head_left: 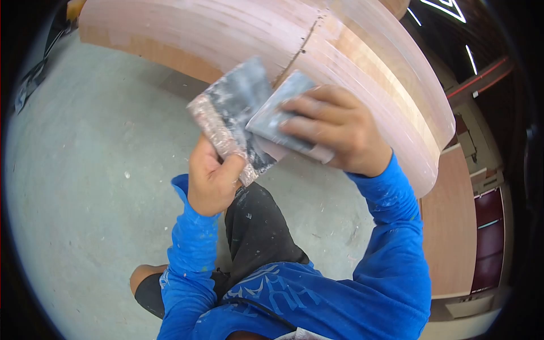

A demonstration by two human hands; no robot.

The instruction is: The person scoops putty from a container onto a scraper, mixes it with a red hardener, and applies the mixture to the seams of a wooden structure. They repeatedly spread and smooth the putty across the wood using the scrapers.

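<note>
My left hand [211, 181] grips a wide flat putty board [229, 105], grey on its face and caked with pinkish filler along its edge. Gripped in my right hand [334, 133] is a smaller grey scraper blade [277, 110], which rests across the board's right side. Both tools are held just in front of a large curved wooden piece [362, 62] with pinkish layered bands and a dark crack running down near the scraper. Both sleeves are blue and flecked with filler.
Grey concrete floor [85, 170] spreads to the left and below. My knee in dark shorts [258, 226] is under the hands. Flat wooden panels [450, 226] and dark red cabinets [488, 238] stand at the right.
</note>
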